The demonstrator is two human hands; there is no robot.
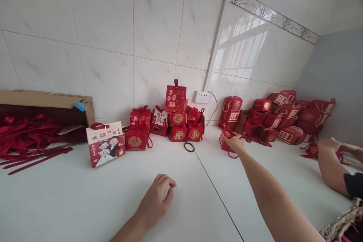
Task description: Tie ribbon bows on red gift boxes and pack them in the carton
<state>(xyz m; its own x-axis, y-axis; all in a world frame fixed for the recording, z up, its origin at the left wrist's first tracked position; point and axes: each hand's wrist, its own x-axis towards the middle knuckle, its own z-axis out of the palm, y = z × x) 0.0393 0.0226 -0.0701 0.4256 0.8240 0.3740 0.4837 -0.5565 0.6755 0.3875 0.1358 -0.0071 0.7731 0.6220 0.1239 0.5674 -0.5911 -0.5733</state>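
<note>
While the right hand [235,143] seemed pinched on a small red box [222,144] at four o'clock on the table [184,181], the left hand [155,198], at seven, held nothing, thumb and fingers narrowly apart. Boxes near centre [178,118] and the pile [276,115] at three looked largely made up; loose ribbons [28,130] in the cut-off carton [45,98] at nine suggested work remaining. The co-worker's item [312,150] was hard to make out.
</note>
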